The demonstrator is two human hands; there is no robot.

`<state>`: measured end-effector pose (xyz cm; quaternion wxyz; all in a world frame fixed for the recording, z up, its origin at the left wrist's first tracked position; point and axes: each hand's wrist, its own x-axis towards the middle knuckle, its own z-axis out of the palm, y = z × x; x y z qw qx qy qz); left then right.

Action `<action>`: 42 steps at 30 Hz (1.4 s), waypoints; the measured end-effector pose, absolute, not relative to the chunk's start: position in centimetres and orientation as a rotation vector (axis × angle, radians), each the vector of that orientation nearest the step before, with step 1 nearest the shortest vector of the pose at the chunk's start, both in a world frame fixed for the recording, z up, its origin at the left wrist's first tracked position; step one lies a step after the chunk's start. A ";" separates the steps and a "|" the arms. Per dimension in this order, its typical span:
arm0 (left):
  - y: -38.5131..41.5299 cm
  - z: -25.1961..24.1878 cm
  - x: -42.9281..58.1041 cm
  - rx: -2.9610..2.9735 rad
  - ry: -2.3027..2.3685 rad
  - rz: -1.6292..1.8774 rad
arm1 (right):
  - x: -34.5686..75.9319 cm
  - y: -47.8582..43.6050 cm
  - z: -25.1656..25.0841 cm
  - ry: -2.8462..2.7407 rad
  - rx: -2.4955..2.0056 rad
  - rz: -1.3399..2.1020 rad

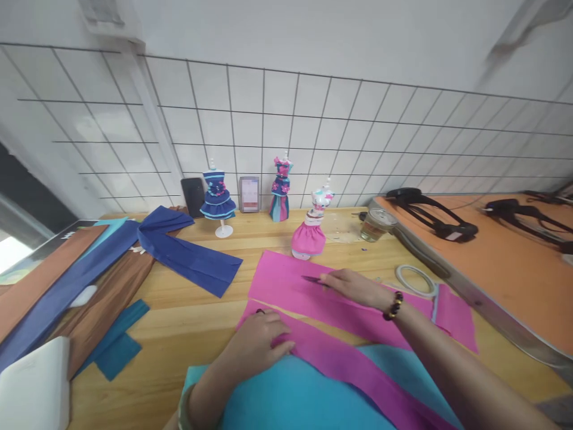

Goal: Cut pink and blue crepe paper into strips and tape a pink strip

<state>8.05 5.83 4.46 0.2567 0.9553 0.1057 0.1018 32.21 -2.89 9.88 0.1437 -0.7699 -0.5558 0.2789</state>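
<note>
My right hand (pixel 358 288) is closed around dark scissors (pixel 313 279), whose blades point left over a pink crepe paper sheet (pixel 286 280) lying on the wooden table (pixel 188 316). My left hand (pixel 264 343) rests flat, fingers pressed down on a lower strip of the pink paper (pixel 340 358). That strip lies across a turquoise sheet (pixel 286 400) at the near edge. A beaded bracelet (pixel 394 306) circles my right wrist.
Three small mannequins in paper dresses stand at the back: blue (pixel 218 200), pink-and-blue (pixel 280 188), pink (pixel 310 230). Blue paper strips (pixel 188 254), brown and teal paper lie left. A tape roll (pixel 416 280), a plastic cup (pixel 375 224), a phone (pixel 193 196) and an orange board (pixel 501 257) with black headsets are right.
</note>
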 end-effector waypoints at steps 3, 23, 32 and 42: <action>6.9 3.6 8.1 2.579 0.394 0.406 | 37.9 -6.6 9.2 -1.463 -2.566 0.432; 10.5 3.0 8.0 2.564 0.616 0.331 | 41.8 -12.6 5.6 -1.377 -2.587 -0.105; 10.5 4.0 7.1 2.147 0.862 0.548 | 28.0 -12.5 7.2 -1.504 -1.881 0.862; 12.8 4.2 6.1 1.936 0.973 0.711 | 30.4 -15.7 8.0 -1.352 -1.915 1.274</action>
